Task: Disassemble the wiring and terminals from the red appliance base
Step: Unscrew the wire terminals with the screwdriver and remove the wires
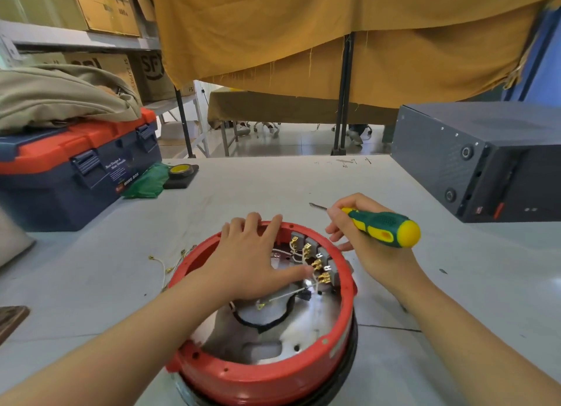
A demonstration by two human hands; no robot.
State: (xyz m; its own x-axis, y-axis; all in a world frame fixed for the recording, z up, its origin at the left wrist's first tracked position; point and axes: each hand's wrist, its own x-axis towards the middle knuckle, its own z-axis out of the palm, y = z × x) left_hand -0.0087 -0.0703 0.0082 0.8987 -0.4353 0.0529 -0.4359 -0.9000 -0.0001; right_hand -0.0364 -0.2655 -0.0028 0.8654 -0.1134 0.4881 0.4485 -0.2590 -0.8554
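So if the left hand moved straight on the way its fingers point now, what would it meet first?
Probably the far rim of the red appliance base: the left hand already has its fingers lying on it. Beyond that is bare table.

2 hands (243, 263), 1 screwdriver (381, 227), 1 red base (264, 378), 1 toolbox (76, 169).

Round red plastic appliance base (261, 372), laid open on the table.
Brass spade terminals (317, 264) on white wires (285, 298) are seen clustered inside the rim at two o'clock.
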